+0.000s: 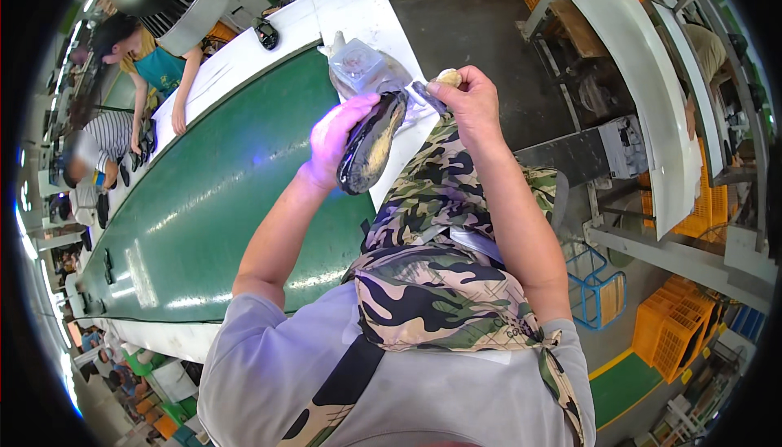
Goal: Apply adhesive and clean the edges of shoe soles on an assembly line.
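My left hand point(338, 137) is closed around a glossy black shoe point(364, 168), which it holds tilted above the edge of the white worktop. A tan patch shows along the side of the shoe turned toward me. To the right of it, my right hand point(472, 101) pinches a small cream-coloured pad point(447, 78); a narrow dark piece lies against it, and I cannot tell whether the two are joined. Just beyond the shoe, a translucent square container point(357, 64) sits in crumpled plastic on the worktop.
A long green conveyor belt point(212, 194) runs to my left, bordered by a white worktop point(350, 3). Another black shoe point(266, 35) stands at its far side, where co-workers handle shoes. Orange crates point(672, 325) and a blue-framed stool point(601, 290) are to my right.
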### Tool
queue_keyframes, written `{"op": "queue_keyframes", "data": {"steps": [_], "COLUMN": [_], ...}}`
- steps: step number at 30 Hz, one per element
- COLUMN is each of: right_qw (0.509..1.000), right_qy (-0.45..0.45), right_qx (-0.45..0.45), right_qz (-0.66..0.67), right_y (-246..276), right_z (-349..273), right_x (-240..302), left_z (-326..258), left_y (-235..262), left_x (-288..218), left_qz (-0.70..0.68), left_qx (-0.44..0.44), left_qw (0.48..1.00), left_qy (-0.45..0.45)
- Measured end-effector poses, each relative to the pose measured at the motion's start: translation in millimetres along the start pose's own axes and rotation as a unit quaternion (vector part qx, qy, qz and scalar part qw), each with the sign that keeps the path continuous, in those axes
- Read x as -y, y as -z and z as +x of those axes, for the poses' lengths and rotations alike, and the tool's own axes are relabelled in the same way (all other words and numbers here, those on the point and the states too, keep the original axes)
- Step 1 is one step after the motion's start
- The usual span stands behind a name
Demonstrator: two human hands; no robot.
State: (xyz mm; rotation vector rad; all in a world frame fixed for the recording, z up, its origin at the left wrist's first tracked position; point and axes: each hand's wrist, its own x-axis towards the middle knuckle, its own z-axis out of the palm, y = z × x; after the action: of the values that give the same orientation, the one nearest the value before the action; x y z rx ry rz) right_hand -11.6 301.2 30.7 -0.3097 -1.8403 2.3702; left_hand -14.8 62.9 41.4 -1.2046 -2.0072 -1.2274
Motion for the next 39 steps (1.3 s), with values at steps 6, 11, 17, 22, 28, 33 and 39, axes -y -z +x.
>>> {"op": "queue_keyframes", "data": {"steps": [6, 11, 17, 22, 28, 33, 39], "right_qw": [1.0, 0.999, 0.998, 0.992, 0.984, 0.98, 0.972], "right_qy": [0.0, 0.014, 0.034, 0.019, -0.012, -0.023, -0.022], "right_qx": [-0.001, 0.012, 0.04, 0.063, 0.109, 0.152, 0.188], "right_qz": [0.004, 0.041, 0.036, 0.107, 0.138, 0.126, 0.136], "right_y": [1, -1, 0, -10, -25, -45, -71], "right_z": [0, -3, -7, -16, -13, -4, 0], "right_x": [0, 3, 4, 10, 8, 7, 17], "left_z": [7, 17, 14, 11, 9, 6, 8], "left_y": [3, 3, 1, 4, 21, 41, 62], "left_x": [-2, -13, -12, -10, -11, -16, -22], "left_qz": [0.026, 0.056, 0.068, 0.088, 0.126, 0.162, 0.205], "left_qx": [0.028, 0.041, 0.047, 0.045, 0.04, 0.039, 0.02], "left_qw": [0.998, 0.996, 0.994, 0.993, 0.99, 0.985, 0.978], "left_qy": [-0.041, -0.058, -0.065, -0.063, -0.053, -0.04, -0.031]}}
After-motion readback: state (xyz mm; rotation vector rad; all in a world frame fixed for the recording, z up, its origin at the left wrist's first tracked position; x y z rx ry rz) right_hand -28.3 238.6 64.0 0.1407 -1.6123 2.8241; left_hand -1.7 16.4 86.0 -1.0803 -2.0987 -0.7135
